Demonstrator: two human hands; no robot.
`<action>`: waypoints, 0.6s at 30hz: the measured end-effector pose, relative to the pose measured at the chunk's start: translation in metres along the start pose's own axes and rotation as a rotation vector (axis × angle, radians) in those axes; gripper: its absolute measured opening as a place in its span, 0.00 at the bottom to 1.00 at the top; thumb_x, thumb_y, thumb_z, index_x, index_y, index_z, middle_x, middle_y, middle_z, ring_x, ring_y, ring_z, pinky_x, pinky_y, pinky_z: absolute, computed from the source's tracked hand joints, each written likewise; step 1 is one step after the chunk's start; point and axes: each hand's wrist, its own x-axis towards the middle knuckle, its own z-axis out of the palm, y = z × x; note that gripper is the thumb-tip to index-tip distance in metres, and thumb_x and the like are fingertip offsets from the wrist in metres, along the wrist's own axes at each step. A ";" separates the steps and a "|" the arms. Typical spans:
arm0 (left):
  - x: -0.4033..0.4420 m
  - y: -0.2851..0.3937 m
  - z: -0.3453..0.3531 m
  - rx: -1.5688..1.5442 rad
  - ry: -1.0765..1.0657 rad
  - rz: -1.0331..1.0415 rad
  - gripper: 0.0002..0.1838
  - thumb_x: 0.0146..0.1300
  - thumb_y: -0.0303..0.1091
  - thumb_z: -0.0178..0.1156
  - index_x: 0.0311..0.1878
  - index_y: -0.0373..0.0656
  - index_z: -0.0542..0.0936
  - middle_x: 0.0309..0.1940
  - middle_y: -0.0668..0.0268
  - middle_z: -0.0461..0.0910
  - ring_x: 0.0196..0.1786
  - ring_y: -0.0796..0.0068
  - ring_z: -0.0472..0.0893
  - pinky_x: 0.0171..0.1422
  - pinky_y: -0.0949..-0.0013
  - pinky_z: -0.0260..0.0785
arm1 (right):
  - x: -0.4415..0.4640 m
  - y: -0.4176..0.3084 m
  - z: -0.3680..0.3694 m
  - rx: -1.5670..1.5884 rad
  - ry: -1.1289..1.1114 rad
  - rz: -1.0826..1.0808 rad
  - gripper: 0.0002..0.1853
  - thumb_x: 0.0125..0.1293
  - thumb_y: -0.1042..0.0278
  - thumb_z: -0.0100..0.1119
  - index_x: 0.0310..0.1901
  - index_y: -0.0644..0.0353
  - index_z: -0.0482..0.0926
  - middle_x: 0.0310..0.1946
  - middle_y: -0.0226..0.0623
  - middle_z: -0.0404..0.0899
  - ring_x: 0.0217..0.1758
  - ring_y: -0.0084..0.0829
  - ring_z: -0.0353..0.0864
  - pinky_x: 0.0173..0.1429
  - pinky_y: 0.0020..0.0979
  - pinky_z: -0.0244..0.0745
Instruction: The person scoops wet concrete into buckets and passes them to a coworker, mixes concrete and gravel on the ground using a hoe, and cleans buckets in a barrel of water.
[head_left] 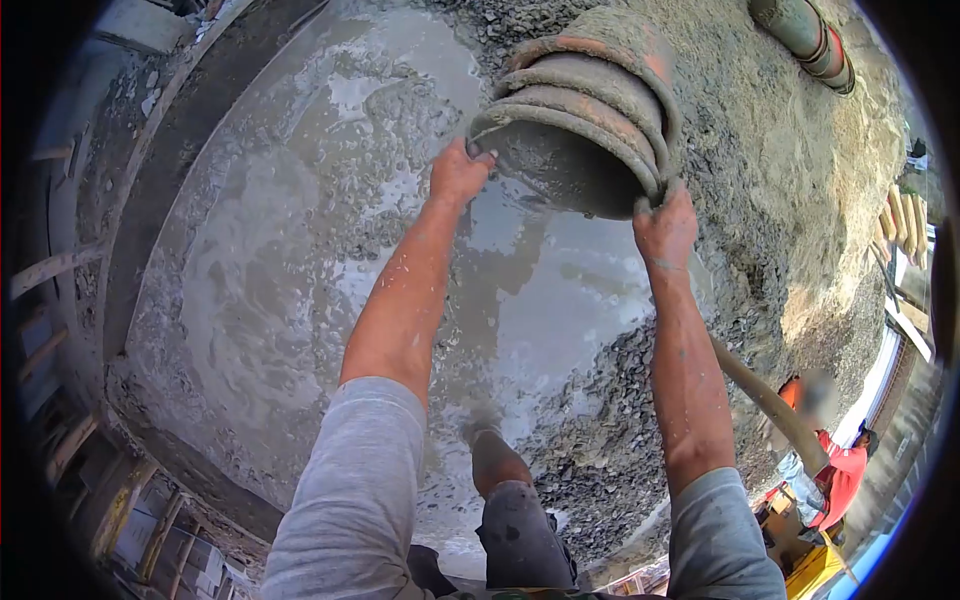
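A stack of nested buckets [590, 125], smeared with grey cement and orange in places, lies tilted with its open mouth toward me. My left hand [463, 172] is closed on the left side of the front rim, its thumb over the edge. On the opposite side, my right hand [666, 228] is closed on the same rim. Below the mouth spreads a pool of wet grey slurry [570, 300]. The inside of the front bucket is dark and coated with cement.
Gravel [610, 420] and a sand heap [770, 180] lie to the right. A wooden handle [770, 400] slants beside my right forearm. A greenish cylinder [810, 45] rests at top right. A person in red [845, 475] is at lower right. A low curved edge [170, 170] borders the left.
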 end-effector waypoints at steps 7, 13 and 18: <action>-0.174 -0.016 -0.044 -0.919 -0.225 -0.395 0.16 0.61 0.47 0.61 0.34 0.42 0.78 0.23 0.70 0.74 0.23 0.81 0.74 0.28 0.75 0.64 | -0.040 -0.048 -0.016 0.134 0.010 -0.025 0.20 0.45 0.69 0.63 0.43 0.63 0.74 0.32 0.47 0.75 0.37 0.51 0.76 0.43 0.44 0.71; -0.281 -0.061 -0.103 -1.270 -0.074 -0.453 0.14 0.61 0.45 0.61 0.39 0.42 0.78 0.24 0.73 0.72 0.24 0.83 0.71 0.28 0.77 0.60 | -0.101 -0.138 -0.028 -0.093 -0.514 0.206 0.42 0.47 0.66 0.59 0.65 0.67 0.54 0.47 0.60 0.73 0.48 0.57 0.74 0.54 0.46 0.68; -0.336 -0.132 -0.088 -1.361 -0.030 -0.502 0.14 0.62 0.45 0.60 0.35 0.43 0.78 0.22 0.72 0.71 0.24 0.81 0.68 0.32 0.72 0.61 | -0.179 -0.119 -0.003 -0.051 -0.514 -0.185 0.36 0.48 0.72 0.54 0.62 0.73 0.59 0.43 0.64 0.74 0.46 0.62 0.72 0.54 0.48 0.67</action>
